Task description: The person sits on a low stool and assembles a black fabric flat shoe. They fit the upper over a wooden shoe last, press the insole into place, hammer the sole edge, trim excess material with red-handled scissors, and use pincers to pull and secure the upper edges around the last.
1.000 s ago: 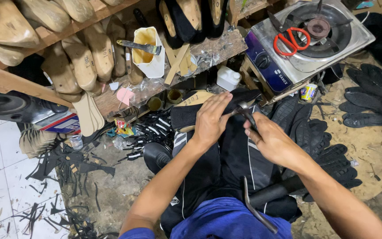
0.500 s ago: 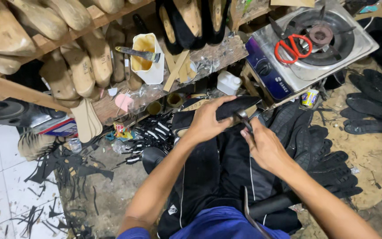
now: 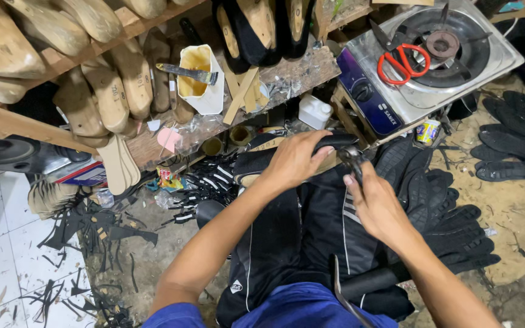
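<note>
— Where do we have the shoe right now?

— Our left hand [image 3: 296, 159] is wrapped over the black shoe [image 3: 274, 163], fingers [image 3: 322, 159] curled tight around its upper edge — the shoe lies under the palm and runs out past the fingertips toward the stove side.

— And the other hand?

— Our right hand [image 3: 379, 206] grips the metal pliers [image 3: 353, 159]. The fingers are closed around the handles, and the tool's head sits just beyond them, touching the shoe right beside our left fingertips. We cannot tell how far the pliers' head itself is open.

— What lies around the fingers?

— Past them, the gas stove [image 3: 384, 97] with red-handled scissors [image 3: 399, 61] lying on its burner. Above our left knuckles, a small white bottle [image 3: 315, 111] and the wooden shelf [image 3: 287, 76] holding a white cup of yellow glue [image 3: 199, 79]. Wooden shoe lasts [image 3: 107, 91] hang off to the left, and black rubber soles [image 3: 445, 206] are stacked just beside our right wrist.
</note>
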Demonstrator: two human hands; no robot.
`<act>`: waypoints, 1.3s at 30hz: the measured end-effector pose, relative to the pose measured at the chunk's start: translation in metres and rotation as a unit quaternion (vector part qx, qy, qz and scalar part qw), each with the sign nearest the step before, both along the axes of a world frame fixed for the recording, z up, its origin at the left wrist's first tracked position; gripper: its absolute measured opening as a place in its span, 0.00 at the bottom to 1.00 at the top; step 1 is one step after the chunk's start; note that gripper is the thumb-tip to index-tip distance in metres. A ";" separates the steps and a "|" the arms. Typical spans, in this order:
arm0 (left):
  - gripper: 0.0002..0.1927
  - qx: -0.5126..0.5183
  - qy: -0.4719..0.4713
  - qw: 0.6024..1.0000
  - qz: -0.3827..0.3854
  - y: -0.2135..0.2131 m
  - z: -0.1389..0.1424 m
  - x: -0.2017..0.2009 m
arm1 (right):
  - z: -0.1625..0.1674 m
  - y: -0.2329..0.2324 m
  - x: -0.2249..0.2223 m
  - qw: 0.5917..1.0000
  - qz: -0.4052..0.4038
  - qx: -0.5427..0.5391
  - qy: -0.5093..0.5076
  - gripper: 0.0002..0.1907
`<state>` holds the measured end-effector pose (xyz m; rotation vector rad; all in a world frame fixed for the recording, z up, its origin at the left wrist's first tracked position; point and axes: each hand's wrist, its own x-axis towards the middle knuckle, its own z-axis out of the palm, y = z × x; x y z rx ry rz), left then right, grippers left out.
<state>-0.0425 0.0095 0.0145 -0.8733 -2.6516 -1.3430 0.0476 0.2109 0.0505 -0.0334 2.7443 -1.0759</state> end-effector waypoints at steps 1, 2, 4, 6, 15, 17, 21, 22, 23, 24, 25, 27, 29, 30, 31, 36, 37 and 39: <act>0.22 0.008 -0.026 0.999 -0.028 -0.003 0.001 -0.005 | -0.002 -0.004 -0.002 0.999 -0.024 -0.019 0.009 0.16; 0.24 0.014 -0.049 0.997 -0.054 -0.006 0.001 -0.010 | -0.004 -0.007 -0.004 0.999 -0.018 -0.028 0.036 0.17; 0.30 -0.014 0.014 0.998 -0.066 -0.006 -0.001 -0.020 | -0.007 -0.008 -0.005 0.995 -0.005 -0.042 0.093 0.17; 0.34 -0.041 0.007 0.997 -0.070 -0.007 -0.004 -0.028 | -0.008 -0.006 -0.004 0.997 -0.032 -0.067 0.036 0.14; 0.34 -0.066 -0.114 0.984 -0.116 0.001 -0.011 -0.058 | -0.023 -0.018 -0.010 0.985 -0.005 -0.093 0.148 0.14; 0.33 -0.085 -0.134 0.980 -0.116 0.003 -0.013 -0.059 | -0.024 -0.017 -0.009 0.984 -0.013 -0.106 0.144 0.14; 0.33 -0.055 -0.076 0.991 -0.100 0.001 -0.017 -0.053 | -0.019 -0.017 -0.009 0.966 -0.036 -0.149 0.207 0.13; 0.32 -0.062 -0.101 0.988 -0.096 0.001 -0.016 -0.051 | -0.017 -0.019 -0.010 0.976 -0.025 -0.080 0.199 0.13; 0.31 -0.068 -0.122 0.986 -0.091 0.001 -0.013 -0.050 | -0.014 -0.018 -0.011 0.986 -0.014 -0.073 0.150 0.13; 0.31 -0.054 -0.099 0.989 -0.095 0.000 -0.009 -0.047 | -0.012 -0.018 -0.013 0.992 -0.003 -0.067 0.104 0.15; 0.31 -0.037 -0.076 0.992 -0.098 0.003 -0.003 -0.043 | -0.009 -0.016 -0.012 0.997 0.008 -0.058 0.056 0.16; 0.31 0.019 -0.074 0.994 -0.081 -0.003 0.013 -0.034 | -0.005 -0.015 -0.009 0.977 -0.040 -0.200 0.058 0.16; 0.31 0.112 -0.118 0.985 -0.054 -0.005 0.030 -0.022 | -0.001 -0.009 0.005 0.943 -0.079 -0.319 0.049 0.16; 0.31 0.159 -0.071 0.985 -0.011 -0.007 0.039 -0.019 | 0.001 -0.008 0.009 0.922 -0.090 -0.374 0.044 0.16; 0.31 0.204 -0.027 0.978 0.031 -0.009 0.045 -0.013 | 0.003 -0.008 0.014 0.898 -0.102 -0.427 0.034 0.16; 0.31 0.582 -0.104 0.796 0.130 -0.035 0.044 0.038 | 0.010 -0.010 0.023 0.897 -0.077 -0.435 0.006 0.09; 0.29 0.630 -0.128 0.749 0.159 -0.040 0.039 0.045 | 0.011 -0.013 0.025 0.898 -0.066 -0.436 -0.007 0.08; 0.29 0.602 -0.142 0.762 0.192 -0.052 0.023 0.066 | 0.012 -0.020 0.031 0.919 -0.051 -0.384 -0.069 0.08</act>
